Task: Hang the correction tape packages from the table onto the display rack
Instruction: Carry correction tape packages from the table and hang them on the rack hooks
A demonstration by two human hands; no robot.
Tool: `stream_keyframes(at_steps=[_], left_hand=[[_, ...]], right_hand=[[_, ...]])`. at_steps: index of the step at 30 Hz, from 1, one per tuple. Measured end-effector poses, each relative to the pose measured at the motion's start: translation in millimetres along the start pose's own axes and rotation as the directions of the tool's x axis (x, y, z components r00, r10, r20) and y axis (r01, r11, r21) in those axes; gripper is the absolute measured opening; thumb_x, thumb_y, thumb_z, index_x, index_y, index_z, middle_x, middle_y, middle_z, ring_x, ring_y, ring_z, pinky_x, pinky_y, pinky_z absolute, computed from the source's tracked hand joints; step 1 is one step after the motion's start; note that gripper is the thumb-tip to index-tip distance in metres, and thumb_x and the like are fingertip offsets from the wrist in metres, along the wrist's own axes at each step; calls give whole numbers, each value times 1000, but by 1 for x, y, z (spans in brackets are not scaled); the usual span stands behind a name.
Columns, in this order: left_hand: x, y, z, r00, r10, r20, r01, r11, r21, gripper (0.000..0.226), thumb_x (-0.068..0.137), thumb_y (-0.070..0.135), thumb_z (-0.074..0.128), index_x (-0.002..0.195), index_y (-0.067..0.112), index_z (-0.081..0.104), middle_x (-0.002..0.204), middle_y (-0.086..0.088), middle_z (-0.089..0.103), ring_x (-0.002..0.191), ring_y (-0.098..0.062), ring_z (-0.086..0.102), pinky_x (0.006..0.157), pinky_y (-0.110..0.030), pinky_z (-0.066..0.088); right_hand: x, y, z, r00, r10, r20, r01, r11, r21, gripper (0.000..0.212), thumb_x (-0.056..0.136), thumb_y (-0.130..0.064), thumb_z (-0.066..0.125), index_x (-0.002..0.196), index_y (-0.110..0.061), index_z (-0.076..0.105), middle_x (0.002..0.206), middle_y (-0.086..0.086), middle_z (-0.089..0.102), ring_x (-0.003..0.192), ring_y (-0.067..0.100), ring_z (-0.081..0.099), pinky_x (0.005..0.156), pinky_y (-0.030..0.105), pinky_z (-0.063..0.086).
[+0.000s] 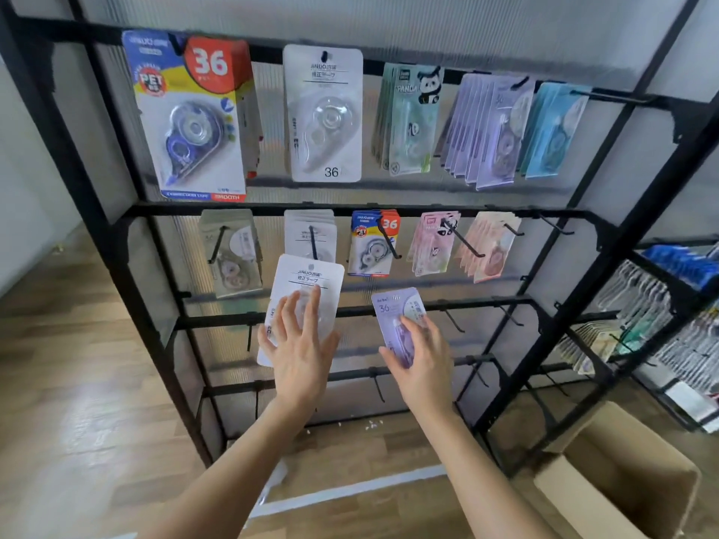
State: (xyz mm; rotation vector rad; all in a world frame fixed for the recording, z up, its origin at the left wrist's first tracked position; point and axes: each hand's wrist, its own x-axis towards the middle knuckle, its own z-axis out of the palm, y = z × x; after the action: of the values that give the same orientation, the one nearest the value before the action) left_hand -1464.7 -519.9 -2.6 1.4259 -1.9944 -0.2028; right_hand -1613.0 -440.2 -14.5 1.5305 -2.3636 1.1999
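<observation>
Middle rows of the black metal display rack (pixel 272 207), ribbed translucent panel behind.

- Your left hand (pixel 299 355) lay flat on a white JINUO pack (pixel 307 278), fingers (pixel 311 301) straight and spread over its clear plastic blister. This was a rounded white card printed "JINUO" above Japanese-style characters. It sat just below the second-row white stack (pixel 309 231), and its top edge overlapped that stack's hook.
- Your right hand (pixel 422 359) gripped a lilac pack (pixel 393 309), with the thumb at its near left edge and curled fingers across the front. It was a smaller glossy card on which "36" was legible. It was tilted in front of the third rail, right of the white pack and not touching it.
- Top row, left to right:
  - A large blue pack (pixel 190 118) read "36", "PET", "CORRECTION TAPE" and "SMOOTH", with a teardrop-shaped dispenser under its blister.
  - A white hung pack (pixel 325 114) read "JINUO" and "36".
  - The green panda packs (pixel 412 122) read "PANDA".
  - Then came a lilac stack (pixel 490 130) and a light blue stack (pixel 552 130).
- The second row also held grey-beige packs (pixel 229 250), a small blue pack (pixel 371 243) marked "36" and "PET", pink panda packs (pixel 432 243) and peach packs (pixel 486 247).
- An open cardboard box (pixel 622 480) stood near right on the wood-plank floor (pixel 58 383).
- A second rack (pixel 669 305) at far right carried more packs, their print too blurred to read.
</observation>
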Motion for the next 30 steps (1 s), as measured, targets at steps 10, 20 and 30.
stream_keyframes(at_steps=[10, 20, 30], left_hand=[[21, 17, 33, 995, -101, -25, 102, 995, 20, 67, 90, 44, 56, 148, 32, 25, 151, -10, 26, 142, -28, 15, 108, -53, 16], [72, 23, 65, 975, -220, 31, 218, 974, 61, 76, 87, 42, 61, 148, 38, 16, 153, -9, 12, 140, -28, 9, 106, -49, 23], [130, 19, 90, 951, -282, 124, 255, 948, 192, 81, 93, 40, 51, 147, 39, -9, 156, -16, 0, 142, -38, 4, 109, -58, 20]], right_hand=[[42, 23, 11, 995, -81, 51, 77, 995, 67, 52, 77, -25, 78, 122, -7, 62, 136, 19, 47, 124, 38, 47, 97, 52, 43], [74, 51, 18, 984, -147, 97, 144, 989, 45, 51, 75, -27, 79, 120, -7, 63, 135, 20, 49, 122, 38, 48, 93, 53, 45], [100, 78, 15, 971, -181, 156, 178, 983, 37, 52, 80, -36, 72, 126, -14, 59, 142, 12, 42, 130, 29, 41, 101, 43, 36]])
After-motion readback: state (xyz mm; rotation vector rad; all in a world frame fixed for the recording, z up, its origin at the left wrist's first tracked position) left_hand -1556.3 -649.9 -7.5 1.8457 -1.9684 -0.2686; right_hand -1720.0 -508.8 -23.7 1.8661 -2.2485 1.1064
